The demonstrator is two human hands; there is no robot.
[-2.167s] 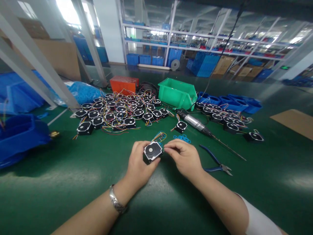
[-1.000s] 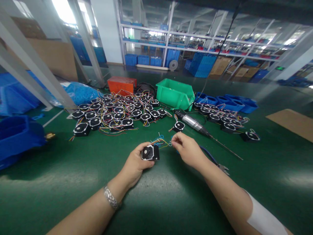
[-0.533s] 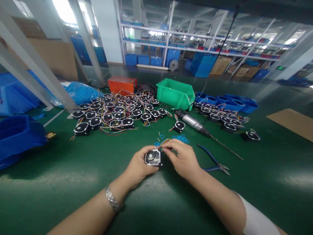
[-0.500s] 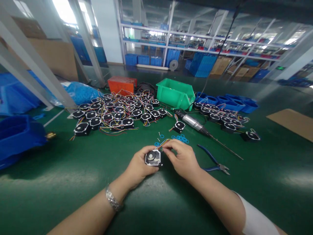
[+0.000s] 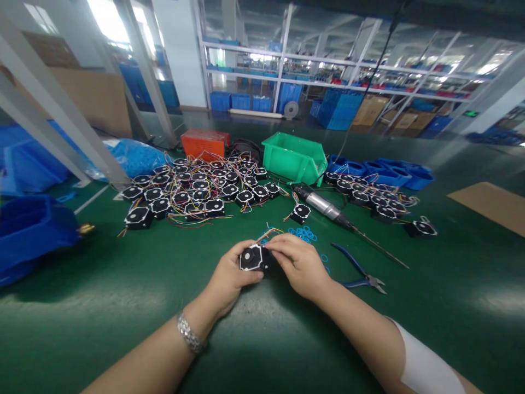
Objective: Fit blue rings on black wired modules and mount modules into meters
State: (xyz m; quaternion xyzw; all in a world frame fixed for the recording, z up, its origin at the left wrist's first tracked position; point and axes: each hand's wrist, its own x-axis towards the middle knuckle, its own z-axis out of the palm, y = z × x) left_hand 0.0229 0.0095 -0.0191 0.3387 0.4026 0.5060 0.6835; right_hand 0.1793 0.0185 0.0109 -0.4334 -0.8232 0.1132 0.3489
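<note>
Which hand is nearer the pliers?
Right. The right hand is just left of the pliers; the left hand is farther left, holding a motor.

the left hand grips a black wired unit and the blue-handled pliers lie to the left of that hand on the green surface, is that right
The side is wrong: in the head view the blue-handled pliers lie to the right of the left hand, on the green surface. That hand does grip the black wired unit.
</note>
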